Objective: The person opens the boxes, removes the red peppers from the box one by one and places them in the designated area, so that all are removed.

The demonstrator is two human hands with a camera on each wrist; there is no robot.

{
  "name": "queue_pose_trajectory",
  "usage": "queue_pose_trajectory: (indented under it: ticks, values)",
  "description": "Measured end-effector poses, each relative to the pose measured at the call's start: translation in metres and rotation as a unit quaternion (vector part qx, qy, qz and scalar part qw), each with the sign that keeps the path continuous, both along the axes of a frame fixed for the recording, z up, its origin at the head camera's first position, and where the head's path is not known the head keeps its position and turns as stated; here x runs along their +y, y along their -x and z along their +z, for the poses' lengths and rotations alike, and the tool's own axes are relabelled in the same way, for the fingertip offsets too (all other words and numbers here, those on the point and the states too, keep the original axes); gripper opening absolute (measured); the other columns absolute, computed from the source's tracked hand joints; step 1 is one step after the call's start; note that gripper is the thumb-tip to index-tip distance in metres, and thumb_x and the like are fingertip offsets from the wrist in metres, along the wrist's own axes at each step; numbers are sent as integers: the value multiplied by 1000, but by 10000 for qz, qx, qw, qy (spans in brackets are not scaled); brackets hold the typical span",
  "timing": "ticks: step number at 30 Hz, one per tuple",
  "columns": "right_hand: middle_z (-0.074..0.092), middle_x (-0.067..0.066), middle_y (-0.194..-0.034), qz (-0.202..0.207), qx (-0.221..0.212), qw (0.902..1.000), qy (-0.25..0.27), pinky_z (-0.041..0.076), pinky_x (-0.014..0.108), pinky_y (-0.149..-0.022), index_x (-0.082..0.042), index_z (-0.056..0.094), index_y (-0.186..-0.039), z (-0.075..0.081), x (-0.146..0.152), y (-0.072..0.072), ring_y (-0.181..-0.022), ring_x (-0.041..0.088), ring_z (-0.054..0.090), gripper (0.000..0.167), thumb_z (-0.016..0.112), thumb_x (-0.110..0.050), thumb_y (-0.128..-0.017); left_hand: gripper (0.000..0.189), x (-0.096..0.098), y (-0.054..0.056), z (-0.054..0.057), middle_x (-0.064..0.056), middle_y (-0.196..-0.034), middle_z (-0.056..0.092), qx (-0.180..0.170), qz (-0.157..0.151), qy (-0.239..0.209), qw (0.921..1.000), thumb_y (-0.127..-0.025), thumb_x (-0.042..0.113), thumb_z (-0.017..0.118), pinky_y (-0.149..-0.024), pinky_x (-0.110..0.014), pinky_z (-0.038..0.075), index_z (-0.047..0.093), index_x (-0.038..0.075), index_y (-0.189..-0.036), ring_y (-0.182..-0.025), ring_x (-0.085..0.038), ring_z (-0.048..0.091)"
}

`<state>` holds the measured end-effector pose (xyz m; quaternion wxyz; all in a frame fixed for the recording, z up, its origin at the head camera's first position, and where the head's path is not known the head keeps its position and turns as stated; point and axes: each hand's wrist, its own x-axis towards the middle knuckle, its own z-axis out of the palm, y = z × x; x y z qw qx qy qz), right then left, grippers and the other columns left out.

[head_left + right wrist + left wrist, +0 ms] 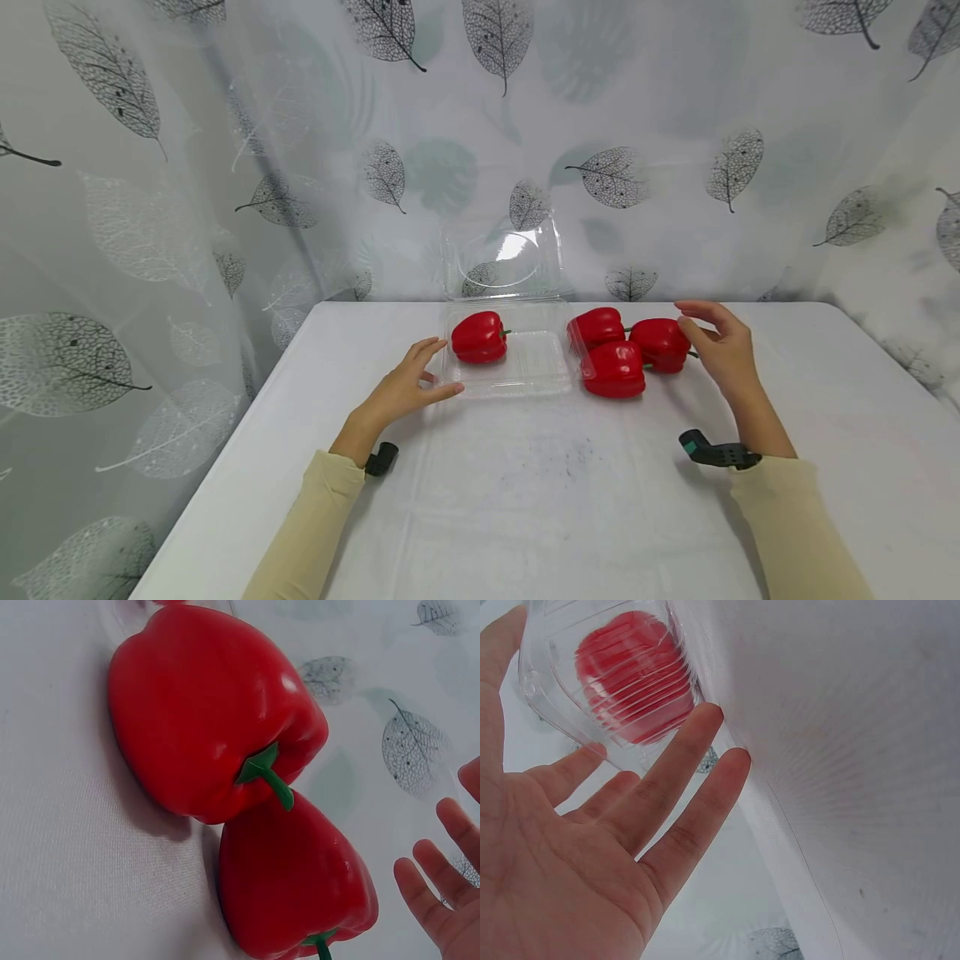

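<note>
A clear plastic clamshell box [525, 387] stands with its lid [501, 258] raised at the table's back edge. One red bell pepper [478, 337] lies in its left half. At the box's left front corner is my left hand [408, 387], fingers spread, thumb by the front rim. Three more red bell peppers cluster to the right of the box: a back one [597, 327], a front one [615, 371] and a right one [662, 344]. My right hand [723, 346] hovers at the right pepper, fingers bent loosely; the right wrist view shows its fingers [427, 900] apart from the peppers.
A white cloth covers the table [525, 500]. Behind it hangs a pale curtain [675, 100] printed with leaves, which also runs down the left side. Dark wrist cameras [716, 452] are strapped on both wrists.
</note>
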<state>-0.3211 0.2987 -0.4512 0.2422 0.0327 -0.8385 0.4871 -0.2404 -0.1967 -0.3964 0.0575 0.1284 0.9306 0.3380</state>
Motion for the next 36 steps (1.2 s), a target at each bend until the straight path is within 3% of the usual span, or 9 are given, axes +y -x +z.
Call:
queue_pose_trajectory:
  ticks: [9,11,14,16,23,25,29,36]
  values:
    - [57,6,-134,702,-46,9958,590,53,17,-79,-19,61,-131,30,-19,-23,-116,23,59,38,65,-28,-94,90,0,0,0,-1,-159,21,-23,9,24,10000,-83,56,70,-94,-47,49,28,23,-154,-114,-21,61]
    - [58,5,-133,546,-69,9975,451,52,14,-76,-21,61,-132,27,-19,-20,-113,21,60,39,64,-32,-95,90,0,0,0,-1,-159,21,-24,9,29,10000,-83,56,70,-94,-48,49,28,23,-154,-114,-21,62]
    - [57,7,-134,688,-52,9970,363,52,16,-80,-19,60,-133,37,-27,-29,-117,24,59,40,63,-33,-95,89,0,0,0,-1,-159,21,-17,11,41,10000,-83,57,70,-94,-48,49,28,24,-154,-113,-21,62]
    - [59,5,-130,757,77,9957,535,50,11,-78,-18,62,-130,41,-31,-33,-114,17,59,38,64,-30,-95,89,0,0,0,-1,-159,21,-13,10,45,10000,-83,57,70,-94,-48,49,28,24,-154,-113,-21,62]
    - [59,8,-127,764,160,9968,166,46,6,-81,-5,58,-130,78,-62,-64,-111,6,55,38,60,-26,-98,90,0,0,1,-1,-159,20,-21,-10,27,10000,-82,57,70,-94,-49,49,28,23,-154,-114,-21,62]
    - [60,5,-126,994,271,9936,459,46,7,-82,-6,60,-128,72,-61,-60,-112,6,54,34,62,-20,-96,90,0,0,1,-1,-160,20,-28,-12,19,10000,-82,57,70,-94,-49,49,28,23,-154,-114,-21,61]
    - [60,3,-126,1118,268,9922,477,46,7,-83,-8,61,-127,70,-65,-59,-115,8,55,34,63,-20,-96,91,0,-1,1,0,-159,21,-27,-10,11,10000,-82,58,70,-94,-49,49,28,23,-154,-114,-21,61]
    - [55,8,-127,992,100,9950,-84,43,4,-81,0,57,-129,77,-77,-65,-110,9,53,34,58,-14,-98,91,0,-1,2,0,-159,21,-42,2,2,10000,-82,59,70,-92,-46,50,27,24,-154,-114,-21,61]
